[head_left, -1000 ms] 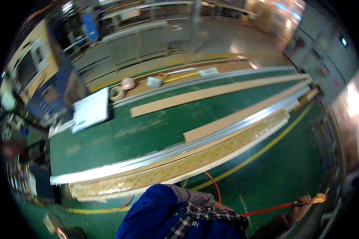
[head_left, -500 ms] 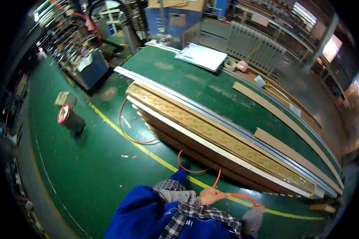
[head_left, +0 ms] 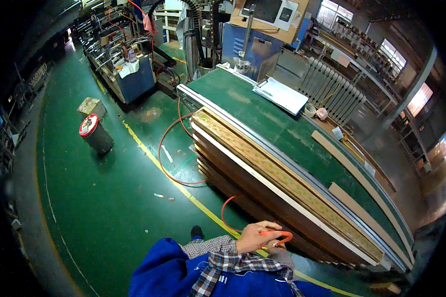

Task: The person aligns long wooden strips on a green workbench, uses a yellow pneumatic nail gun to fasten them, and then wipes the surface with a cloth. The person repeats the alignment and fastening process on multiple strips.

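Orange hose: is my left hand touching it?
Touching. The head view shows your left hand holding the orange hose against its fingers.

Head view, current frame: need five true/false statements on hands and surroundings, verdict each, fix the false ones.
1. The left hand grips an orange hose. True.
2. The right hand is held far out from the left hand. False: it is close beside it, partly hidden.
3. A dark bin with a red rim stands on the floor, left of a yellow line in the picture. True.
4. The white papers lie on the floor. False: they lie on the green tabletop.
5. The bin lies tipped on its side. False: it stands upright.
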### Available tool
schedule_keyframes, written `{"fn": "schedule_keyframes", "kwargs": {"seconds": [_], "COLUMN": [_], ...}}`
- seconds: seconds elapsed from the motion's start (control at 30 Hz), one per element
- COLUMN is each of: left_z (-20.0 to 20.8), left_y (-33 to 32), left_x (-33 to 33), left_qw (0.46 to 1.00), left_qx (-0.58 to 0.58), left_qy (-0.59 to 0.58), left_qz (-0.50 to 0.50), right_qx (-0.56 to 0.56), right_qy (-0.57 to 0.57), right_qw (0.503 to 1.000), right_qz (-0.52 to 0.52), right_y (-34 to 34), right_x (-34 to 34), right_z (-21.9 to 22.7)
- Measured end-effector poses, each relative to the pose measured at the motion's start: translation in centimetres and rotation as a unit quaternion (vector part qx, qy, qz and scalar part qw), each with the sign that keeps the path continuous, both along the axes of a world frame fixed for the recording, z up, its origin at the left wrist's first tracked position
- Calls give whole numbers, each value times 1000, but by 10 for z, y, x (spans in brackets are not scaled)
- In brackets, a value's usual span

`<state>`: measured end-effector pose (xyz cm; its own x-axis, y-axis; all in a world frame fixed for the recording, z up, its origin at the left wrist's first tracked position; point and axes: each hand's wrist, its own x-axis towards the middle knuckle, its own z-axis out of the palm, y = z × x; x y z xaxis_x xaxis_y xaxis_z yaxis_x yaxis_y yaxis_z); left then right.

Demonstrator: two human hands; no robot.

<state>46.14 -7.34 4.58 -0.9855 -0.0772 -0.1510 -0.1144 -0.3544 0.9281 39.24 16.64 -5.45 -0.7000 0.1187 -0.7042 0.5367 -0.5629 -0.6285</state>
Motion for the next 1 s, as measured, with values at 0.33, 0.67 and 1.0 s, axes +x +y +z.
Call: {"fn": "schedule_keyframes", "kwargs": {"seconds": [0.33,0.67,1.0], "left_z": [36,24,39], "left_y": [-108,-176,-223], "left_x": [35,50,66], "left_qw": [998,982,956], "left_qx": [-20,-79,-183], "left_qy": [51,171,223], "left_qz": [-7,21,-54], "right_qx": [13,41,68], "right_qy": [10,13,2], "right_qw": [999,996,992], "right_qz": [33,73,111], "right_y": [-87,-155,-190], "right_x": [25,20,14], "right_z": [18,30,34]}}
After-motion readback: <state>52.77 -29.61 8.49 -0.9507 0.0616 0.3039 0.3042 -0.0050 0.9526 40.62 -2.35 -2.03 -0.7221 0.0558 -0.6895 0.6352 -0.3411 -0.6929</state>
